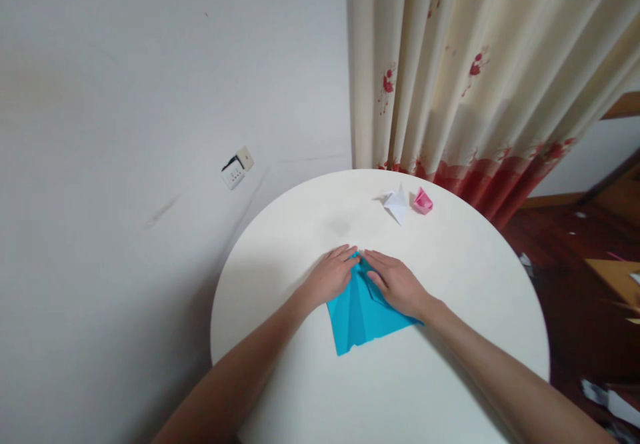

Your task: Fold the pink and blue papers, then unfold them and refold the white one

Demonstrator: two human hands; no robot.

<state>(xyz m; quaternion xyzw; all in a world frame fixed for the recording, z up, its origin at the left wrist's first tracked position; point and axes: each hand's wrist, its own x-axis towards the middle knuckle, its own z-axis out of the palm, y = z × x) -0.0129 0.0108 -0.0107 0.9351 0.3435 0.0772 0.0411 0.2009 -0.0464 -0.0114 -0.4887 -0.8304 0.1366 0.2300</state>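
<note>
One blue sheet [367, 321] lies on the table [280, 244], creased but seemingly only part-folded, its near side spread out. The left hand [331, 276] and right hand [397, 285] rest at its far end, fingers outstretched. Beyond, a white paper bird [397, 205] and pink folded paper [423, 201] look finished.

White scuffed wall [125, 84] seen at left, fitted with socket plates [233, 175]. Cream curtain [460, 51] hung at right, printed with red motifs, banded red below. Round white table [475, 264] placed beside both. Dark reddish floor [555, 317] littered with scraps [617, 406].
</note>
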